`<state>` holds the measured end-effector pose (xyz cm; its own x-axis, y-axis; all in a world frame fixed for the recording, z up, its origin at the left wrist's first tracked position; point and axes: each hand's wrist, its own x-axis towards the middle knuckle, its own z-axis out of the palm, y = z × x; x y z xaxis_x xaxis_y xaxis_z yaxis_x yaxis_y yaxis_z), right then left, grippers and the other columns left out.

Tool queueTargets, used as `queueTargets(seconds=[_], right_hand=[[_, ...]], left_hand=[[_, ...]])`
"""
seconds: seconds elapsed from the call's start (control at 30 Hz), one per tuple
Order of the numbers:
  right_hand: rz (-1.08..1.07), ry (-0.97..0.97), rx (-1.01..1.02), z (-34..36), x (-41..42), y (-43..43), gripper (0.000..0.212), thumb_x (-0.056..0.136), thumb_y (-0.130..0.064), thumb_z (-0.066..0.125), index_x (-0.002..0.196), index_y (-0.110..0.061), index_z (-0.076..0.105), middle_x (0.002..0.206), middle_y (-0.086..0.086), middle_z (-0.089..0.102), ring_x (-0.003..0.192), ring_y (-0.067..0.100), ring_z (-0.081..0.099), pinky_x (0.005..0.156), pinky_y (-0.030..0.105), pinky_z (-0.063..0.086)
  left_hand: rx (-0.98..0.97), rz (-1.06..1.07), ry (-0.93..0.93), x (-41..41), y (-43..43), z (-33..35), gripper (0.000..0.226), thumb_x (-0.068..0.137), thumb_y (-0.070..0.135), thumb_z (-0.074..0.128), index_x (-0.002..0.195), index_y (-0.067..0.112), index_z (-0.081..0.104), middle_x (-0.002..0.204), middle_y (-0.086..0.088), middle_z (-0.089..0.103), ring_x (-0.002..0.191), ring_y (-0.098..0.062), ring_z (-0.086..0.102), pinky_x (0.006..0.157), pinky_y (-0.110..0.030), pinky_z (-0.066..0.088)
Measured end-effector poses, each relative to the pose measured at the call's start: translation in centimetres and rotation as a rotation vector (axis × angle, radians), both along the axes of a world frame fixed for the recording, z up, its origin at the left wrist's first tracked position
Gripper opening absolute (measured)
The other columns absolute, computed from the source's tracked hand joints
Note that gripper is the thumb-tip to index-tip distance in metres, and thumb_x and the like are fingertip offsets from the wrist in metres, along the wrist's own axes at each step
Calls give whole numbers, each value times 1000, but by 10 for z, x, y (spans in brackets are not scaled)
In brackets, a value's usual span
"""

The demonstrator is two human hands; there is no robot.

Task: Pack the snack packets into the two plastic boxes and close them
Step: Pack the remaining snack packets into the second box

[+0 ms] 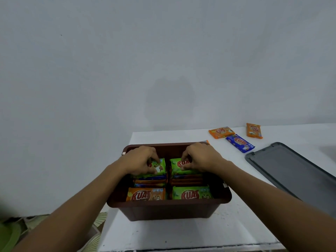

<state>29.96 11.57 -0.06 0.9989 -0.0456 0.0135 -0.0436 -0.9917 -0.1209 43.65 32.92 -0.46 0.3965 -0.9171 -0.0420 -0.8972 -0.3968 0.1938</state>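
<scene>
Left hand curled over a green packet atop the far-left stack, fingers pinching its edges; right hand likewise clamped on a second green packet atop the far-right stack. Both inside the open brown box at lower centre of the white table; orange packet and another green one in its near row. Loose at right: two orange packets, a blue packet; grey lid flat at the right edge.

Both hands press green packets into brown box.

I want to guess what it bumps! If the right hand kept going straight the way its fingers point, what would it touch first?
Probably nothing new: the right hand already rests its fingertips on a green packet in the brown box.
</scene>
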Motion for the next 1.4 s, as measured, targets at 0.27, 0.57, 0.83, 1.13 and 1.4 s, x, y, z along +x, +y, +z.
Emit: queueTargets(seconds=[0.27, 0.57, 0.83, 1.13, 1.4], right_hand=[[37, -90, 211, 6, -2, -18, 19, 87, -35, 68, 102, -25, 74, 88, -10, 73, 78, 3, 63, 71, 27, 55], [-335, -481, 537, -3, -27, -126, 6, 88, -17, 67, 88, -18, 73, 85, -6, 70, 80, 11, 63, 71, 19, 48], [-544, -31, 259, -48, -33, -240, 38, 84, -39, 70, 116, -22, 63, 116, 5, 61, 107, 22, 56, 86, 36, 50], [-446, 91, 156, -75, -7, -285, 75, 74, -60, 69, 134, -29, 38, 121, 5, 49, 113, 23, 51, 84, 39, 51], [-396, 99, 173, -73, 2, -294, 65, 72, -57, 72, 125, -34, 41, 117, 2, 49, 104, 22, 55, 81, 38, 54]], left_hand=[[-203, 69, 283, 2, -17, 7, 28, 84, 38, 73, 105, 20, 72, 88, 9, 71, 76, -4, 66, 73, -27, 57], [-442, 122, 351, -12, -117, 39, 14, 89, 33, 67, 98, 23, 70, 87, 11, 68, 69, -14, 67, 69, -28, 54], [-97, 39, 209, 15, -248, 16, 26, 89, 34, 67, 108, 17, 67, 97, 4, 64, 88, -14, 59, 78, -28, 48], [487, 147, 117, 53, -303, -34, 63, 76, 47, 77, 127, 16, 56, 127, -4, 56, 111, -22, 53, 96, -38, 46], [335, 91, 11, 51, -308, -37, 37, 79, 34, 76, 96, 20, 47, 101, 2, 55, 90, -19, 51, 72, -33, 44]])
